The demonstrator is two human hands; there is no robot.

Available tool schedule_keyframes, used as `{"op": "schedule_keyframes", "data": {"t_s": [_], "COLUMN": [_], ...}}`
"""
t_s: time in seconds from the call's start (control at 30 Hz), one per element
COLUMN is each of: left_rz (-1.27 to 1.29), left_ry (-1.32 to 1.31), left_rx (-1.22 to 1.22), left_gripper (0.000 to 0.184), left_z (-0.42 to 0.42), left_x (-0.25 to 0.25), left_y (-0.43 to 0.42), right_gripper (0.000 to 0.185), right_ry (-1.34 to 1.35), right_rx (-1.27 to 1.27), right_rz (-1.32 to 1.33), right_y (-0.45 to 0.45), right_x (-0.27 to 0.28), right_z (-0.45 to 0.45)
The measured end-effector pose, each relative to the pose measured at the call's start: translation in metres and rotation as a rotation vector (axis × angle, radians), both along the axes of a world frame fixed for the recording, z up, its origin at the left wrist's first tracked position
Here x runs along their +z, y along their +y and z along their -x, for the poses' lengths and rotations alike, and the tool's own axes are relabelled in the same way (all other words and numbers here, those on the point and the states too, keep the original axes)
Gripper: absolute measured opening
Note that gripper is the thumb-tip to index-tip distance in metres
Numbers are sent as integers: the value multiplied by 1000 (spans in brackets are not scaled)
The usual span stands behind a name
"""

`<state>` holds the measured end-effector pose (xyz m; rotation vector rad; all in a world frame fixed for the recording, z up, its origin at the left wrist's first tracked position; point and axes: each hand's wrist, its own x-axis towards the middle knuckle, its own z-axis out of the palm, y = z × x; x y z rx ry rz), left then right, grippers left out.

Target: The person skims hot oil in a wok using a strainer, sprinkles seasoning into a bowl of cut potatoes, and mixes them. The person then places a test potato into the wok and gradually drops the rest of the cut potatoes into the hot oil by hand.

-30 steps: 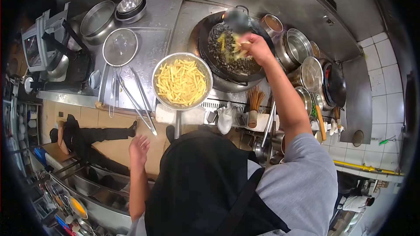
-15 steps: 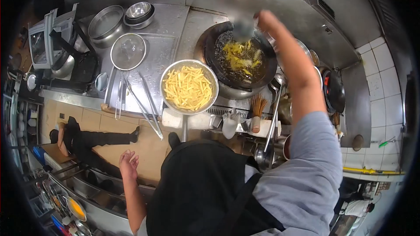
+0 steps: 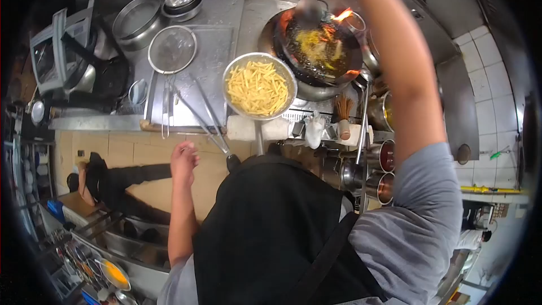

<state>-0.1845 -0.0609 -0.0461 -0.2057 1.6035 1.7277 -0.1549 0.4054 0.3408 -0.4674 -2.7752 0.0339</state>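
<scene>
My right hand is a smear of motion at the top edge, above the far rim of a black wok (image 3: 347, 73); its fingers cannot be made out. In the wok, yellow pieces (image 3: 313, 45) lie in dark bubbling oil, with flames (image 3: 342, 15) at the rim. A blurred dark round thing (image 3: 309, 13) is at the wok's far side, and I cannot tell whether my hand holds it. My left hand (image 3: 184, 161) hangs empty over the floor, fingers loosely bent. Nearest it are metal tongs (image 3: 203, 116). Cut fries (image 3: 257, 87) fill a round long-handled strainer (image 3: 231, 104) beside the wok.
An empty mesh strainer (image 3: 172, 49) lies on the steel counter (image 3: 217, 8), with metal bowls (image 3: 183, 1) behind. A bamboo brush (image 3: 343, 113), a white cloth (image 3: 314, 130) and sauce pots (image 3: 385, 187) line the near edge. Another person (image 3: 101, 178) is at the left.
My right hand has risen away from the wok toward the top edge, and flames have flared around the wok. My left hand has moved up and slightly right in view.
</scene>
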Motion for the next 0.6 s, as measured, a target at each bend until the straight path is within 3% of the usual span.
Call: {"op": "schedule_keyframes", "data": {"t_s": [0.07,0.1,0.13,0.17,0.2,0.23,0.3,0.37,0.4,0.43,0.5,0.53,0.6], "left_rz": [2,-11,-4,27,60,88,126,179,261,272,304,284,277], "left_ry": [-17,-30,-25,-38,-50,-39,-29,-71,-95,-94,-162,-150,-158], "left_rx": [-10,-41,-32,-37,-46,-15,27,37,100,82,174,165,176], "left_gripper": [15,16,16,19,23,21,16,16,18,18,21,24,24], "left_z": [-20,-25,-31,-40,-47,-53,-64,-74,-80,-81,-87,-89,-93], "left_x": [-2,-1,1,3,4,3,-16,-2,8,12,17,15,23], "left_y": [-4,-4,-9,-18,-28,-38,-67,-83,-83,-82,-86,-86,-78], "right_gripper": [59,75,93,105,114,118,118,110,95,95,76,58,51], "right_ry": [-324,-414,-562,-791,-799,-808,-834,-692,-617,-616,-566,-478,-458], "right_rx": [195,154,246,209,273,120,69,-43,-62,-77,42,37,49], "right_rz": [212,401,370,437,417,431,496,318,312,327,355,392,395], "right_y": [3,-2,7,-18,-32,-65,-97,-124,-125,-121,-108,-100,-59], "right_x": [-117,-193,-276,-313,-357,-358,-369,-367,-368,-375,-396,-401,-442], "right_z": [25,27,35,31,22,6,-8,-24,-28,-28,-28,-30,-31]}}
